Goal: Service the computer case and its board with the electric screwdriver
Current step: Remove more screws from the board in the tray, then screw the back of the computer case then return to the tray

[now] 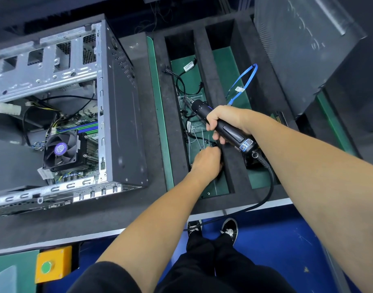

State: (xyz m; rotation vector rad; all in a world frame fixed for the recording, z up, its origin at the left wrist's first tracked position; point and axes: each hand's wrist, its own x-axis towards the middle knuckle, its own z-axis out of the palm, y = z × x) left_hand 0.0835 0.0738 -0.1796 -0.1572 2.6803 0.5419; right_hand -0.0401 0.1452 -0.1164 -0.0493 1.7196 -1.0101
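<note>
Digging in the foam tray [177,115] with curled left hand [206,160], contents unclear, right hand [225,121] gripping the electric screwdriver [223,127]; I'd keep its bit off those cables [181,81].

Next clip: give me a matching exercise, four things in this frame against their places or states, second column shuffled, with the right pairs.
Things:
1. screwdriver
2. cooler fan
3. blue cable
4. left hand

Places or states:
A. in the right foam compartment
B. inside the open case
C. gripped by the right hand
D. reaching into the left foam compartment

Pairs: 1-C, 2-B, 3-A, 4-D
</note>
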